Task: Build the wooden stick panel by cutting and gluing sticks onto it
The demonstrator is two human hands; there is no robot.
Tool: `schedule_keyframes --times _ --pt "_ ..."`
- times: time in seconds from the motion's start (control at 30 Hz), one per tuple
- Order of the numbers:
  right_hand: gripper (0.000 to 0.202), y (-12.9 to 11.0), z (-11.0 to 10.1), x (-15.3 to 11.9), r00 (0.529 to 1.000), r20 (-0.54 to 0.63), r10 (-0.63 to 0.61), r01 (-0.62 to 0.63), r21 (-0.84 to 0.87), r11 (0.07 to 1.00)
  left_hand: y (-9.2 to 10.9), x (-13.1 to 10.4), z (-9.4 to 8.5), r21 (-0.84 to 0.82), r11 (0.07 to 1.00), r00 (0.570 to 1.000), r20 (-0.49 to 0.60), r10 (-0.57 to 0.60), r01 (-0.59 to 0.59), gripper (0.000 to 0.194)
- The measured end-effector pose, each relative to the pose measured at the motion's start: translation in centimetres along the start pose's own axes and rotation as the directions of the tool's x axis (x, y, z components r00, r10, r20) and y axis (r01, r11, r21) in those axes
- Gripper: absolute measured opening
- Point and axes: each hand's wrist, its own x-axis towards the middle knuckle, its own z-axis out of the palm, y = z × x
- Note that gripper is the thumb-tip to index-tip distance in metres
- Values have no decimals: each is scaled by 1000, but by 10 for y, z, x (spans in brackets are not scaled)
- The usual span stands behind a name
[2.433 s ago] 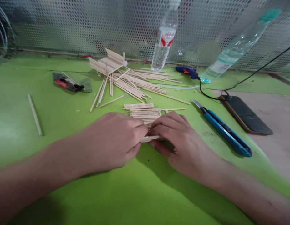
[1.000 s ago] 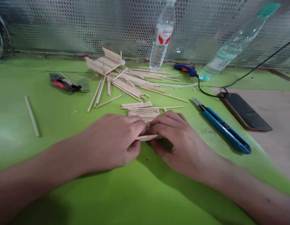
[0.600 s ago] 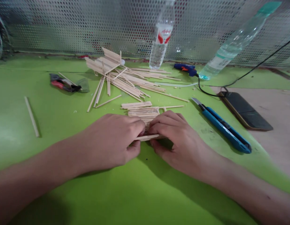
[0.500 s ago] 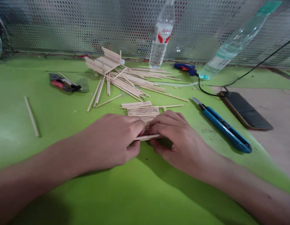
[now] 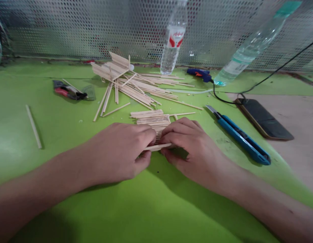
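A small panel of wooden sticks (image 5: 160, 125), laid side by side, lies on the green table between my hands. My left hand (image 5: 127, 148) is closed on the near edge of the panel, fingers above and thumb below. From the other side my right hand (image 5: 190, 145) pinches the same edge, which looks slightly raised. A pale stick (image 5: 158, 147) runs along this edge between my two thumbs. Fingers cover both ends of the edge. Several loose short sticks (image 5: 146, 113) lie at the panel's far side.
Behind lie a built stick structure (image 5: 113, 67) and loose sticks (image 5: 138, 92). A blue cutter knife (image 5: 242, 138), a phone (image 5: 265, 118), a glue gun (image 5: 199, 74) and two bottles (image 5: 173, 47) are to the right. Pliers (image 5: 70, 91) and a single stick (image 5: 33, 126) lie left.
Both hands keep their grip on the panel's near edge. The whole view has shifted very slightly; nothing on the table has visibly moved.
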Motion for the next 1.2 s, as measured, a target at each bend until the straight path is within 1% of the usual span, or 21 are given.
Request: schedule_keyframes --times 0.27,0.4,0.53,0.83,1.03,1.2 --pt "12 0 1 0 1000 10 0 0 28 1000 1 -1 2 28 999 998 -55 41 -39 5" --pt "11 2 4 0 1000 12 2 -2 41 999 2 0 4 37 999 998 -54 40 -38 7" --pt "14 1 6 0 1000 22 5 -6 45 999 2 1 8 14 999 997 -68 38 -37 7" --pt "17 1 4 -2 1000 29 12 -13 25 1000 3 0 12 26 998 996 -68 53 -52 6" --pt "17 2 7 -3 1000 4 11 -11 37 999 2 1 15 68 995 993 -90 72 -66 11" --pt "23 3 8 -2 1000 -21 13 -13 45 999 2 1 17 80 993 990 -107 92 -84 11"
